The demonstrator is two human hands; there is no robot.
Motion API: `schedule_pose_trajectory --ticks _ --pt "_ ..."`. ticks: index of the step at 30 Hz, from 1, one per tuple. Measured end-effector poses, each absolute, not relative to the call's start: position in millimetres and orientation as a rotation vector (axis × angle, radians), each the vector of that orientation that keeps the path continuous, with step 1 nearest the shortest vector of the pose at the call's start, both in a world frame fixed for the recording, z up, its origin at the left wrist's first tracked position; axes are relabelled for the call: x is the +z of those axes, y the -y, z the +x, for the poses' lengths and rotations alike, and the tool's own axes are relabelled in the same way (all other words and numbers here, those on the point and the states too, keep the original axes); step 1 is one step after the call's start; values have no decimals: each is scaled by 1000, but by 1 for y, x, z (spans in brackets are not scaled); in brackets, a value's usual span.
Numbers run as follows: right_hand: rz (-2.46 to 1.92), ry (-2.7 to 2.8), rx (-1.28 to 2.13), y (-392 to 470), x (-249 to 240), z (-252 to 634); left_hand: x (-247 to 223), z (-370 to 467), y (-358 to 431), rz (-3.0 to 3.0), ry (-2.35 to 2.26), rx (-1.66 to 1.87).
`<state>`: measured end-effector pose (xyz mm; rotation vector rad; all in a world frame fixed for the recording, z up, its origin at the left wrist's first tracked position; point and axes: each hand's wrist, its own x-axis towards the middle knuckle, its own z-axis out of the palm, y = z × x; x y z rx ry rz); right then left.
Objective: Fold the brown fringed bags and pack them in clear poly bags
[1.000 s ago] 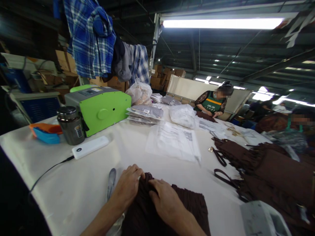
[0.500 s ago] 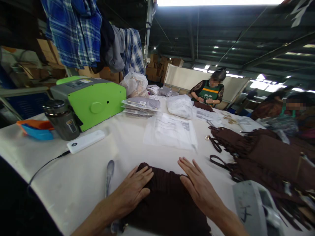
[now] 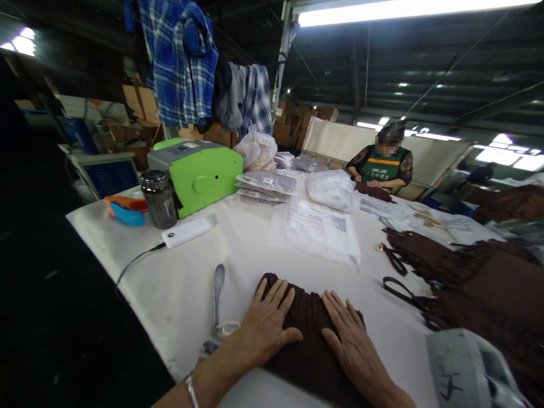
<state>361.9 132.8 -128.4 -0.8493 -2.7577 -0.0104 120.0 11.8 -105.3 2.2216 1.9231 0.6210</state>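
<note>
A dark brown cloth piece [image 3: 312, 354] with a gathered upper edge lies on the white table [image 3: 178, 300] in front of me. My left hand [image 3: 272, 320] rests flat on its upper left part, fingers spread. On its upper right side lies my right hand [image 3: 346, 334], palm down with the fingers stretched out. Just left of my left hand is a grey strap [image 3: 219, 292] with a metal ring [image 3: 229, 328] at its near end. The lower edge of the cloth is partly hidden by my forearms.
Ahead lie clear printed bags [image 3: 317, 226] and a stack of packed items [image 3: 267, 187]. A green machine [image 3: 208, 178], a dark bottle [image 3: 159, 198] and a white power bank [image 3: 187, 232] stand left. Brown fabric bags [image 3: 480, 277] and a grey device [image 3: 459, 368] are right. A co-worker [image 3: 385, 161] handles brown cloth opposite.
The view has turned left. My right hand now lies on the cloth, where before it was at its edge and partly raised. My left hand has moved farther onto the cloth.
</note>
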Motion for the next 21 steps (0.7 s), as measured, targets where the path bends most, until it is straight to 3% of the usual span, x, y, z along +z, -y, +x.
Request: schedule_pose_trajectory --ticks 7,12,17,21 --pt "-576 2527 -7 -93 -87 345 -71 39 46 1778 -2226 783" --pt "-19 2418 179 -14 -78 268 -92 -4 91 1599 -2405 748" --pt "15 2304 164 42 -110 201 -108 -1 91 1912 -2323 818" --pt "-75 2340 174 44 -96 188 -98 7 100 1991 -2327 824"
